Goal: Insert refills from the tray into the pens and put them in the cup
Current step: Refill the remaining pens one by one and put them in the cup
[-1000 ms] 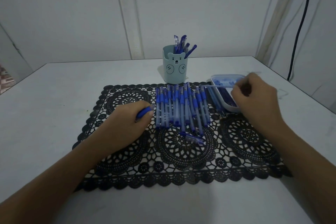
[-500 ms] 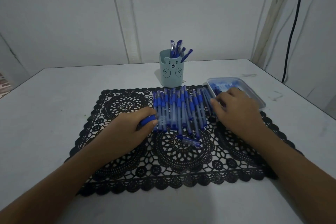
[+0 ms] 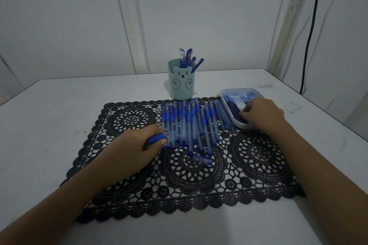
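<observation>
Grips a blue pen (image 3: 156,137) in the left hand (image 3: 137,145), fingers curled round it, only its blue end showing past the thumb and the rest buried in the fist. Rests the right hand (image 3: 262,114) over the near end of the white tray (image 3: 227,93), fingers bent down among the dark blue refills (image 3: 235,109); cannot tell whether anything is pinched there, with the fingertips hidden and the tray's contents a blur. Between the two hands, a row of pens (image 3: 189,123) lying side by side on a black lace placemat (image 3: 129,117), smeared where nearest the left thumb. Just left of the right hand, hard against the tray's wall or nearly so, a few loose refills (image 3: 224,115) on the mat. Nearer than the row and between the hands, one short pen piece (image 3: 201,158), too small to name further. Beyond both hands, past the far ends of the row, an upright pale teal bear-face cup (image 3: 181,85) on the white tabletop (image 3: 59,105), with several blue pens (image 3: 188,57) sticking out of its top. Beyond the right hand, a black cable (image 3: 310,26) down the wall, cut off behind the tabletop's edge.
</observation>
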Action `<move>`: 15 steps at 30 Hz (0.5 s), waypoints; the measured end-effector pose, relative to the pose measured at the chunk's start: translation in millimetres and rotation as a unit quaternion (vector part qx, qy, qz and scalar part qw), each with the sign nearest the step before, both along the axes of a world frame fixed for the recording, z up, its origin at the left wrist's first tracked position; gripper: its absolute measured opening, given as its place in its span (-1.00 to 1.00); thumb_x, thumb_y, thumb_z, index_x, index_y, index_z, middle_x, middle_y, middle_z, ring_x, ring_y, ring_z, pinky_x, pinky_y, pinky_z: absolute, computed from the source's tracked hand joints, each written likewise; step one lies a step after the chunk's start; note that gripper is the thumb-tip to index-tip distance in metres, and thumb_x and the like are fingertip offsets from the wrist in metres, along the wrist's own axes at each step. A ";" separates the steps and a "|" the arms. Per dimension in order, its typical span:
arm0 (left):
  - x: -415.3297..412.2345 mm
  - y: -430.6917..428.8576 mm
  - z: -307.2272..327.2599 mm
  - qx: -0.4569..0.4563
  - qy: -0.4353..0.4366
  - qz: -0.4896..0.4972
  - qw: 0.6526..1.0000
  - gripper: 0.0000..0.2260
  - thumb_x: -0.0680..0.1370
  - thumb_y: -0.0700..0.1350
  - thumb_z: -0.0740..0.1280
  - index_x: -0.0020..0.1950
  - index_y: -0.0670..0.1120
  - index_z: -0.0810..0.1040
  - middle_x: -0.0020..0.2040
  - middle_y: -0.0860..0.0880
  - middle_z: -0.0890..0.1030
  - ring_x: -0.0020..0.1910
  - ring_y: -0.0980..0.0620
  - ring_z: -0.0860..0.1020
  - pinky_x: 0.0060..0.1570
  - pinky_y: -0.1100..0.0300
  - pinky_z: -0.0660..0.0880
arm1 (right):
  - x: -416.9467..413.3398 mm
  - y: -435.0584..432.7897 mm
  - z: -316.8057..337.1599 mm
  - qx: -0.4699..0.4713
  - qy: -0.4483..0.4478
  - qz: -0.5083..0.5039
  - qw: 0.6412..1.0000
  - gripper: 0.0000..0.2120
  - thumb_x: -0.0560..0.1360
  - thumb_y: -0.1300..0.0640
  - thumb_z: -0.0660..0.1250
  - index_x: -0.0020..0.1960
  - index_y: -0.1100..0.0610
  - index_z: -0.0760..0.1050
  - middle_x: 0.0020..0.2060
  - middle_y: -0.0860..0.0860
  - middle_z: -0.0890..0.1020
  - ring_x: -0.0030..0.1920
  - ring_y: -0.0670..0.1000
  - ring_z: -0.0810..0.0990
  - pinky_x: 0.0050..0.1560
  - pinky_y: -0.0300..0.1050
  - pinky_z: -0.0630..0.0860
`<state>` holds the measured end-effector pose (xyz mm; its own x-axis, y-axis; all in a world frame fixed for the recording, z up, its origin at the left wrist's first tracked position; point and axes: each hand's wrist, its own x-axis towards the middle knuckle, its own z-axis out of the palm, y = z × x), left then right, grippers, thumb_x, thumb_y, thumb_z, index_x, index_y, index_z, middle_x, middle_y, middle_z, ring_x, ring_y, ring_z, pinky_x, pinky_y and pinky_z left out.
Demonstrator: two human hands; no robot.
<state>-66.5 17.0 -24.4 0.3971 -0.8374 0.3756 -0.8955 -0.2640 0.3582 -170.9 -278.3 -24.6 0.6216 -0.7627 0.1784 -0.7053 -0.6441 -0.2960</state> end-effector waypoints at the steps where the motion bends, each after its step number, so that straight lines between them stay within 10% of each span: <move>1: -0.3 0.2 0.2 -0.001 0.000 -0.002 1.000 -0.93 0.52 0.06 0.23 -0.03 0.12 0.45 -0.41 0.18 0.48 -0.40 0.14 0.49 -0.39 0.40 0.39 | 0.4 -0.9 -0.1 0.005 -0.004 -0.005 1.000 -0.83 0.43 0.08 0.31 -0.18 0.14 0.63 -0.21 0.07 0.61 -0.25 0.07 0.46 -0.10 -0.04 0.42; 9: 1.3 0.1 -1.9 -0.004 -0.010 -0.003 1.000 -0.93 0.51 0.05 0.21 -0.05 0.13 0.44 -0.44 0.20 0.44 -0.42 0.19 0.47 -0.39 0.42 0.38 | -2.8 -1.7 0.7 0.023 0.018 -0.014 0.999 -0.78 0.38 0.12 0.30 -0.39 0.12 0.35 -0.43 0.03 0.43 -0.27 0.10 0.49 -0.10 -0.02 0.38; 15: 1.4 0.1 -0.6 0.002 -0.012 0.004 1.000 -0.95 0.54 0.04 0.22 -0.04 0.12 0.45 -0.42 0.19 0.46 -0.36 0.18 0.49 -0.34 0.39 0.40 | -4.8 3.4 -0.5 -0.023 -0.027 -0.046 0.998 -0.83 0.48 0.09 0.23 -0.21 0.18 0.41 -0.21 0.13 0.55 -0.20 0.12 0.44 -0.02 0.00 0.38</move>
<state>-65.1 17.1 -25.1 0.3944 -0.8363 0.3808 -0.9016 -0.2722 0.3361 -175.7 -274.9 -25.1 0.5382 -0.8061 0.2461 -0.7460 -0.5915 -0.3060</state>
